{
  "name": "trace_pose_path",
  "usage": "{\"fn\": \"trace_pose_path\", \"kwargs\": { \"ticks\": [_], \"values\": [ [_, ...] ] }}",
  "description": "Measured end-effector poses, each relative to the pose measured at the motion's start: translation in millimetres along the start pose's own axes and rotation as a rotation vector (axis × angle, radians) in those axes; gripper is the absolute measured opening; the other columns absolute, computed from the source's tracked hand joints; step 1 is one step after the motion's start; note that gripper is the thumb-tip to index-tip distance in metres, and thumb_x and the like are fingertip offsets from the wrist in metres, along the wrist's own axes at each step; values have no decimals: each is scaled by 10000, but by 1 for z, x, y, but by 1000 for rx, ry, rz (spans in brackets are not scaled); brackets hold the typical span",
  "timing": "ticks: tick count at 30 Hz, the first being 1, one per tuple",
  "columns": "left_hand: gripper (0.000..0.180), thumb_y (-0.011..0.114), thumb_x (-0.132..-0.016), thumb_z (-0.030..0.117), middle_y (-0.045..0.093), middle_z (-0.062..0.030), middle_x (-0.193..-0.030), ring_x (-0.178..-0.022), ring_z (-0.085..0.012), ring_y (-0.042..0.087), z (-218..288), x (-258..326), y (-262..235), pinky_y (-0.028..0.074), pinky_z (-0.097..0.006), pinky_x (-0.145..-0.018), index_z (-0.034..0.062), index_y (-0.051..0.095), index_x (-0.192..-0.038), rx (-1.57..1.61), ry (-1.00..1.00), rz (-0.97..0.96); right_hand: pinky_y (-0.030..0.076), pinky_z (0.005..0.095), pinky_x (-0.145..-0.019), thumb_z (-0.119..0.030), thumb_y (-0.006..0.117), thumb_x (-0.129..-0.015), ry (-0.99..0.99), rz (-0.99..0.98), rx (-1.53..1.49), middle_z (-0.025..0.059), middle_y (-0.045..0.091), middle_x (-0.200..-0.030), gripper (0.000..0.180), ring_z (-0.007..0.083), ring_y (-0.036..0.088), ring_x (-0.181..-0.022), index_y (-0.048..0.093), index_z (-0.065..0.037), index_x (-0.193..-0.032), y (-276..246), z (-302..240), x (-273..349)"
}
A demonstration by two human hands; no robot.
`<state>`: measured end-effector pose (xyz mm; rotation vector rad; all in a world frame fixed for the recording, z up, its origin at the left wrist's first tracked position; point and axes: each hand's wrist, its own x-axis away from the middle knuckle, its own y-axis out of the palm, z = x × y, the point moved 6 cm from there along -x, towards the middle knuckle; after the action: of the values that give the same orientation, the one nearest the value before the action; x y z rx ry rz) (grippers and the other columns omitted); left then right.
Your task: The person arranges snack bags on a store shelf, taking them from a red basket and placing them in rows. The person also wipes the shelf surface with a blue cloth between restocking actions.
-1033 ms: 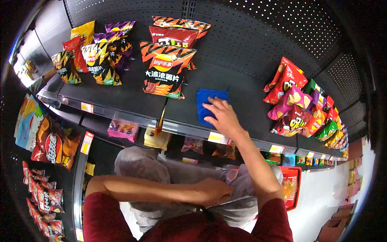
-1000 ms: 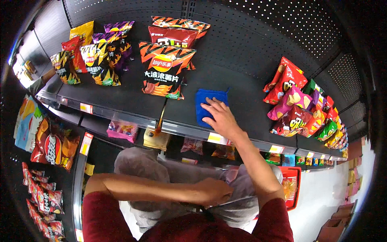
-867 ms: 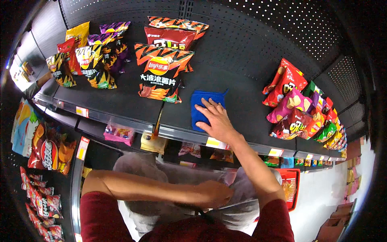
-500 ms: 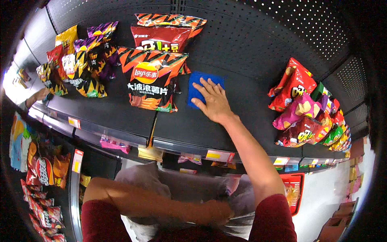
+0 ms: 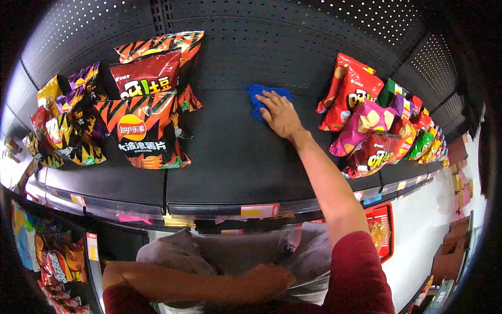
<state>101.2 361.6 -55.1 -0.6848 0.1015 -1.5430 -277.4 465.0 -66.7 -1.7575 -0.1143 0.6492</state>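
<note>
My right hand [image 5: 281, 114] lies on a crumpled blue cloth [image 5: 256, 93], fingers stretched out and pressing it onto the black shelf [image 5: 230, 157] toward its back. Part of the cloth is hidden under the palm. My left forearm is bent across my lap, and my left hand [image 5: 273, 281] rests there in shadow; its fingers are too dim to make out. Left of the cloth stand large chip bags, with an orange and black one [image 5: 138, 133] in front. Right of it, a red chip bag [image 5: 358, 89] leans among several others.
A perforated black panel [image 5: 235, 49] backs the shelf, and price tags [image 5: 260, 210] line its front edge. More snack bags [image 5: 73, 136] stand at the left, near another person's hand [image 5: 26, 177]. Below right is a red basket [image 5: 388, 246] on the white floor.
My right hand has moved the cloth rightward and back along the shelf, and the cloth has gone from flat to bunched. The view has shifted right. My left arm stays across my lap.
</note>
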Motion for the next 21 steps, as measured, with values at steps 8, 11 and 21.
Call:
{"fn": "trace_pose_path", "kwargs": {
  "ticks": [8,11,21],
  "values": [
    [253,542,-927,244,671,-198,-934,-905,-391,677,-20,-28,26,569,-517,-754,47,606,-1073,-252,79,121,268,470,-1166,-114,535,-909,150,-81,-39,186,388,-1515,501,385,325,-1420,459,-68,-1403,-16,44,29],
    [252,569,-920,261,671,-183,-922,-895,-382,678,-17,-33,29,569,-510,-754,47,602,-1050,-327,115,112,247,488,-1174,-57,565,-874,147,-100,-75,189,372,-1524,523,374,302,-1436,463,-57,-1387,-21,40,54],
    [246,515,-956,277,653,-188,-909,-879,-410,654,-11,-31,23,521,-520,-740,43,588,-981,-114,107,148,247,518,-1169,-44,557,-860,98,-259,-121,203,339,-1534,542,388,289,-1439,440,-69,-1389,-80,-28,172]
  ]
}}
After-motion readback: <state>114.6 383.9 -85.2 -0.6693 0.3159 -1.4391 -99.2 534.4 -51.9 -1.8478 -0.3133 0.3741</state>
